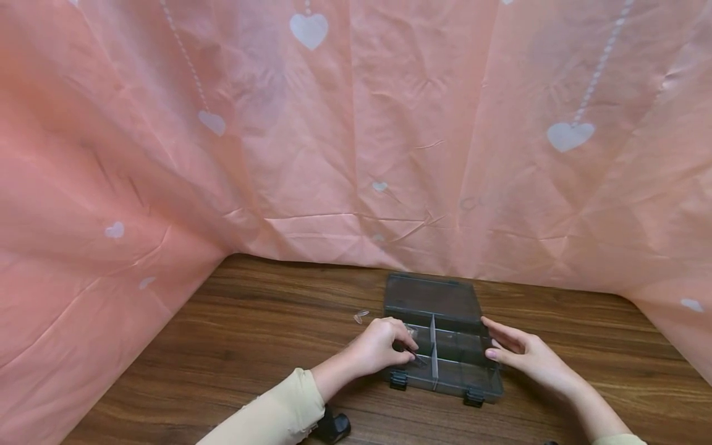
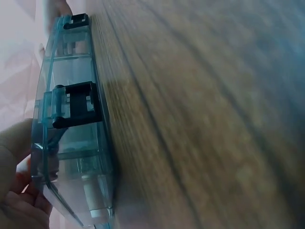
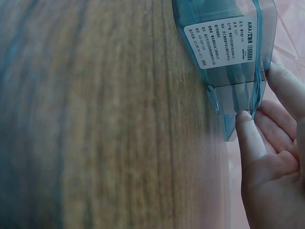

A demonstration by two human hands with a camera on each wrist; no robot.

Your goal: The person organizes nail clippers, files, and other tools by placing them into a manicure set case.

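An open smoky clear compartment box [image 1: 452,384] lies on the wooden table [image 1: 250,346], its lid [image 1: 431,296] folded back flat. A white divider [image 1: 433,355] splits the tray. My left hand [image 1: 384,346] curls over the left compartment and pinches a thin small piece [image 1: 414,356]; what it is I cannot tell. In the left wrist view the box [image 2: 71,143] and its black latch [image 2: 76,105] are close, with my thumb [image 2: 14,140] on the rim. My right hand [image 1: 517,352] rests straight fingers [image 3: 250,138] against the box's right wall [image 3: 233,90], below a white label [image 3: 219,38].
Two tiny clear pieces [image 1: 361,316] lie on the table left of the lid. A pink curtain with white hearts [image 1: 334,154] closes off the back and both sides. A black wrist device [image 1: 334,426] sits under my left sleeve.
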